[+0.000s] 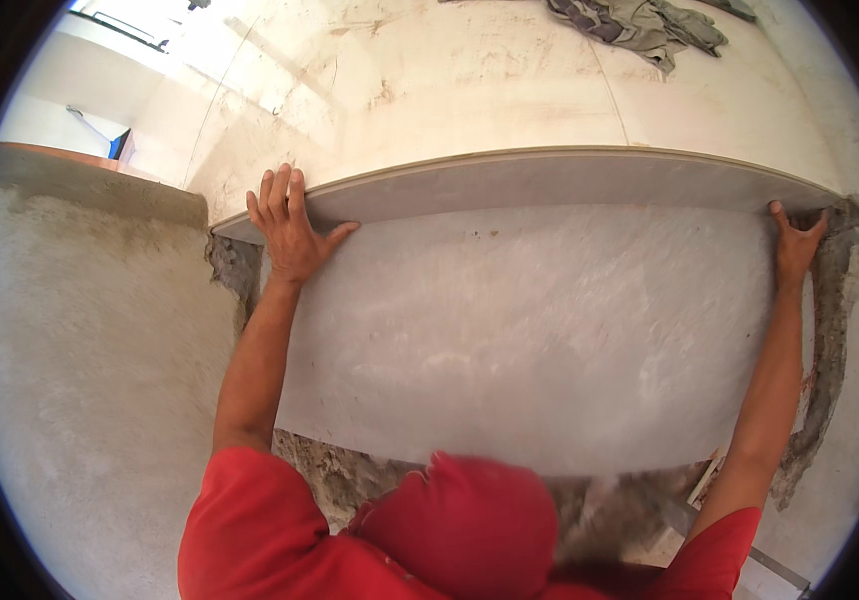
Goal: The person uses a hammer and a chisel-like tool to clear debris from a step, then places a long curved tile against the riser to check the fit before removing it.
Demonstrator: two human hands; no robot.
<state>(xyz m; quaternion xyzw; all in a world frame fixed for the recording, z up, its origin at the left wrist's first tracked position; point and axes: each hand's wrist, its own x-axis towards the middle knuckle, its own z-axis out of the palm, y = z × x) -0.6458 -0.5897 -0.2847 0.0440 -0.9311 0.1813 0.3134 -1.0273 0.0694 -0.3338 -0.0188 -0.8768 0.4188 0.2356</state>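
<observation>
A broad pale grey slab [540, 330] fills the middle of the view, between two bare arms in red sleeves. Along its far side runs a long, narrow darker grey strip [570, 185] with a thin edge. My left hand [292, 232] is open at the strip's left part, its fingers spread over the edge and its thumb stretched out to the right. At the right end my right hand [797, 247] touches the corner where strip and slab meet, thumb and a finger wide apart. Its other fingers are hidden. Neither hand is wrapped round anything.
Rough broken mortar [835, 300] borders the slab at right, with more at left and along the near side. A grey cement surface [90, 330] lies left. Beyond the strip is a stained whitish surface [430, 90] with crumpled cloth [640, 25]. Blurred red cloth [470, 530] covers the lower middle.
</observation>
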